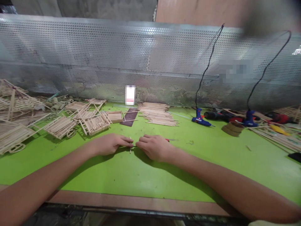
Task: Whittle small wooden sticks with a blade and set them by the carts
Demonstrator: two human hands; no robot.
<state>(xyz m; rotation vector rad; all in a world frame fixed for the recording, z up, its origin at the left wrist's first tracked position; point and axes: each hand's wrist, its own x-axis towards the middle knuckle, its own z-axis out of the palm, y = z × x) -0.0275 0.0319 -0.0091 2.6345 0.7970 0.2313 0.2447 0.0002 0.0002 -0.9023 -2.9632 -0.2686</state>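
Observation:
My left hand and my right hand meet near the middle of the green tabletop. A thin wooden stick stands crosswise between them, held at the fingertips of my left hand. The curled fingers of my right hand come up against it from the other side, but I cannot tell whether they grip it. A small red item pokes out just behind my right hand.
Small carts built of wooden sticks and loose parts lie to the left. A flat stack of sticks sits ahead. Blue glue guns with black cords stand to the right. A perforated metal sheet runs along the back.

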